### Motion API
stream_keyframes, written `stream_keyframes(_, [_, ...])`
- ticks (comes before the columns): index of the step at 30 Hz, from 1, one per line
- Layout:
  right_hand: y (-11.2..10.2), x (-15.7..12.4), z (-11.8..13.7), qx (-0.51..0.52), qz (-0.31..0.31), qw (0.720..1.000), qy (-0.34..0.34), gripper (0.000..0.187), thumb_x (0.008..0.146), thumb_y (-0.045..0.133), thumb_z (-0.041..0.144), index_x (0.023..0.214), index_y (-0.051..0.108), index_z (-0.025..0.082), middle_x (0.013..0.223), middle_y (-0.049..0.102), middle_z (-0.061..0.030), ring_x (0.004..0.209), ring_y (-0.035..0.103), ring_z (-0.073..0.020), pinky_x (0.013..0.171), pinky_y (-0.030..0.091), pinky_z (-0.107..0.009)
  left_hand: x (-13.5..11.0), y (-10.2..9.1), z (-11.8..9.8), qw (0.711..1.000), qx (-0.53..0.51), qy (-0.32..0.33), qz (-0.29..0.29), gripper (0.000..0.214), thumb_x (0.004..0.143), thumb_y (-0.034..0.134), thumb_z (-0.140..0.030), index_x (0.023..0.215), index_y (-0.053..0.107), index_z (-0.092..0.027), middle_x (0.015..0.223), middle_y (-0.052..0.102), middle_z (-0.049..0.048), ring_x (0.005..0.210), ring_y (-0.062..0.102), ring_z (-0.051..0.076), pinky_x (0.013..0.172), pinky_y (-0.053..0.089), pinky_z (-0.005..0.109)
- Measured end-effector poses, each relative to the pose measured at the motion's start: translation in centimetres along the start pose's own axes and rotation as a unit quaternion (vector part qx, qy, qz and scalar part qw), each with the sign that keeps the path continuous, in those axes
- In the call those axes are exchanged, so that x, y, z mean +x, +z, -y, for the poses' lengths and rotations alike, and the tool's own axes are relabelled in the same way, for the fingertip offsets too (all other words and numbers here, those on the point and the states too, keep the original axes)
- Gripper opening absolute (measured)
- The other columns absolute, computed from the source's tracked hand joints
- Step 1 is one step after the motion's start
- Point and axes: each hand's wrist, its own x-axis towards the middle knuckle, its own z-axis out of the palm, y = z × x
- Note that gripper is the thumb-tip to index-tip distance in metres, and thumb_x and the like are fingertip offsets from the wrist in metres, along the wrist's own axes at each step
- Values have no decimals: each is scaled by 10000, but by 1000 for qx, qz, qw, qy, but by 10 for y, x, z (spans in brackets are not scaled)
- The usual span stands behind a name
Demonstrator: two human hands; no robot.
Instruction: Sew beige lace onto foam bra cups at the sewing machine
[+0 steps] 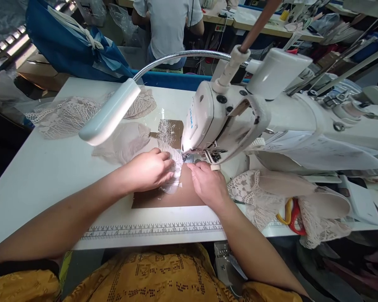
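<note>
A white sewing machine [227,113] stands on the white table [50,167], its needle area over a brown plate. My left hand [149,170] lies curled on a small piece of white lace fabric [175,165] just left of the needle, pressing it down. My right hand [208,182] rests to the right of the needle, fingers closed and pinching the same lace edge near the presser foot. A beige padded cup piece [126,142] lies behind my left hand.
A gooseneck lamp [110,113] hangs over the table's left middle. Lace pieces [66,115] lie at the back left. More lace and cups [302,201] with red and yellow scissors [291,214] lie at the right. A ruler strip [151,230] edges the front. Another person [168,25] sits beyond.
</note>
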Motion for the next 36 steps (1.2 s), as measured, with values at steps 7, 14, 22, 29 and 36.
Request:
stream_keyframes(7, [-5,1,1,-24,9,1000,8,354,936,449,174,1182,700,209,979,724,-71,757,606,-207,667,381,-317,0,5,-14,1000,-18,8,-20,283,937,473,-302,1030,675,-127,1033,656,138,842,599,250,709,499,364])
stream_keyframes(14, [-7,1,1,-12,17,1000,14,372,916,451,160,1195,695,201,1016,730,-75,794,619,-225,687,409,-332,2,11,-20,999,-21,28,-14,314,922,477,-207,1174,638,-112,1278,602,138,1061,564,280,892,490,403])
stream_keyframes(22, [-10,-1,2,15,45,998,31,414,913,432,142,1248,667,208,1081,720,-73,893,627,-240,774,439,-334,1,14,-17,997,-33,60,-24,326,966,444,-249,1213,625,-136,1333,576,135,1137,546,277,933,475,417])
stream_keyframes(29, [-7,-2,3,57,30,998,-17,363,942,414,160,1169,692,216,1013,719,-69,883,640,-218,767,452,-323,0,20,-22,998,-27,44,-36,343,987,415,-295,1221,611,-139,1340,566,137,1138,544,287,920,469,427])
stream_keyframes(36, [-7,-4,2,75,-4,997,-22,337,927,446,147,1155,689,192,998,717,-70,875,641,-205,769,458,-306,4,23,-11,997,-19,52,-57,366,951,495,-322,1254,588,-141,1360,547,163,1147,534,302,933,452,430])
